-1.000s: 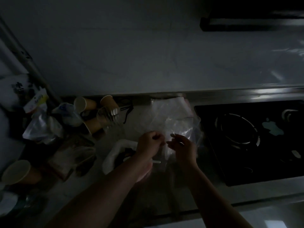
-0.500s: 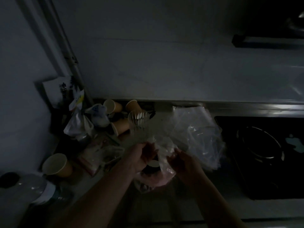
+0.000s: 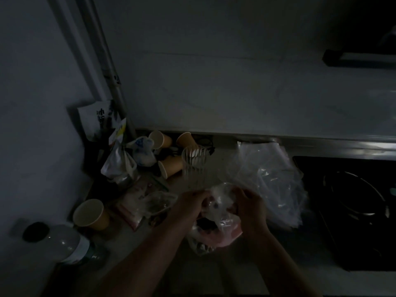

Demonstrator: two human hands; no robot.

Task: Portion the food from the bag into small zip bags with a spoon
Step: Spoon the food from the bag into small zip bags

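Observation:
The scene is very dark. My left hand (image 3: 189,203) and my right hand (image 3: 249,207) both grip the top of a pinkish plastic food bag (image 3: 216,230) on the counter, one at each side of its mouth. Dark food shows inside the bag. Behind my right hand lies a heap of clear zip bags (image 3: 272,179). A clear cup of plastic spoons (image 3: 195,159) stands just behind my hands. No spoon is in either hand.
Paper cups (image 3: 91,214) (image 3: 171,166) stand and lie at the left, with tied plastic bags (image 3: 119,161) and flat packets (image 3: 139,198). A bottle (image 3: 64,243) lies at the near left. The black gas stove (image 3: 353,202) fills the right; the wall corner is at the left.
My hands let go of the clear zip bag and came down to the pinkish food bag, which they now hold at its mouth. The view swung left and closer.

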